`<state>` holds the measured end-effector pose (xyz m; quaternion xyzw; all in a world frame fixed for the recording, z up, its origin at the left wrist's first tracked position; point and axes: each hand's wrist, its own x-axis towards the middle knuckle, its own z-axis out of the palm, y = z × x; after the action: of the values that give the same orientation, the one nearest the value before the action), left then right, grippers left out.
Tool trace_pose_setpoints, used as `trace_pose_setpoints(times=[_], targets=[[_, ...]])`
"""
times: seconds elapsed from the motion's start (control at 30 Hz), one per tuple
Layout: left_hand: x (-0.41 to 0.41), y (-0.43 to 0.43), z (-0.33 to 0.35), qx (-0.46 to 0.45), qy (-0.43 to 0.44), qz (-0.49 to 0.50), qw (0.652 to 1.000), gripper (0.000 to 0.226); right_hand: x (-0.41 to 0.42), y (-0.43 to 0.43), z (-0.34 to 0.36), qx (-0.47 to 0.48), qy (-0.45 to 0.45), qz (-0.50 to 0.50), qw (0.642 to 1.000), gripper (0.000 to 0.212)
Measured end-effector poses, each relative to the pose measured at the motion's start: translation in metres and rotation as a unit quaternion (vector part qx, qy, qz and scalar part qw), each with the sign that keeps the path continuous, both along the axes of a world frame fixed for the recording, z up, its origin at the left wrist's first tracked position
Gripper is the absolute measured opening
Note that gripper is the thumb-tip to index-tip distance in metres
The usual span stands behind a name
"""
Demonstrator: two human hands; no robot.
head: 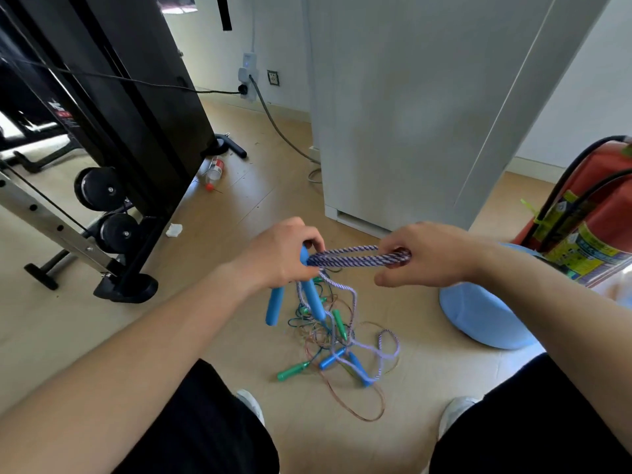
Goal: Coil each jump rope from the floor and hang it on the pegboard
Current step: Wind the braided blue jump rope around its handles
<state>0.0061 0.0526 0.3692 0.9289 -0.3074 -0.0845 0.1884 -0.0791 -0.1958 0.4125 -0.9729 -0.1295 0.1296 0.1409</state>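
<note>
A purple-and-white braided jump rope [355, 256] is stretched in several folded strands between my two hands. My left hand [280, 256] grips one end of the bundle together with the rope's two blue handles [275, 307], which hang down below it. My right hand [420, 258] grips the other end of the folded strands. A loose tail of this rope drops to the floor. Below lies a tangled pile of other jump ropes [337, 343] with green and blue handles and thin cords. No pegboard is in view.
A black gym machine with weight plates [113, 230] stands at the left. A white cabinet [393, 131] is ahead. A red fire extinguisher [581, 227] and a light-blue cushion [485, 316] sit at the right. My shoes [251, 405] flank the pile.
</note>
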Motion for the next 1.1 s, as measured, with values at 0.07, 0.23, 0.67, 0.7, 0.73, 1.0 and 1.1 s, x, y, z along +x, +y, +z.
trace_pose_setpoints(times=[0.07,0.23,0.67,0.7,0.73,1.0,1.1], targets=[[0.015,0.005,0.003,0.030,-0.025,-0.004,0.999,0.031,0.005,-0.003,-0.004,0.039,0.031,0.013,0.999,0.035],[0.032,0.022,-0.015,0.088,-0.013,0.005,0.996,0.030,0.018,-0.009,-0.023,0.048,0.038,-0.005,0.998,0.027],[0.061,0.047,-0.030,0.096,-0.002,0.096,0.991,0.029,0.023,-0.026,-0.024,0.015,0.133,-0.026,0.991,0.029],[0.061,0.046,-0.031,0.108,-0.003,0.091,0.990,0.030,0.022,-0.026,-0.026,0.006,0.152,-0.029,0.988,0.029],[0.061,0.046,-0.032,0.120,-0.002,0.087,0.989,0.031,0.022,-0.027,-0.026,0.005,0.174,-0.040,0.984,0.028],[0.048,0.030,-0.024,0.076,-0.010,0.060,0.995,0.022,0.014,-0.028,-0.037,0.011,0.237,-0.069,0.969,0.034],[0.034,0.014,-0.019,-0.006,-0.001,0.019,1.000,0.025,0.015,-0.017,-0.044,0.006,0.161,-0.046,0.986,0.037]])
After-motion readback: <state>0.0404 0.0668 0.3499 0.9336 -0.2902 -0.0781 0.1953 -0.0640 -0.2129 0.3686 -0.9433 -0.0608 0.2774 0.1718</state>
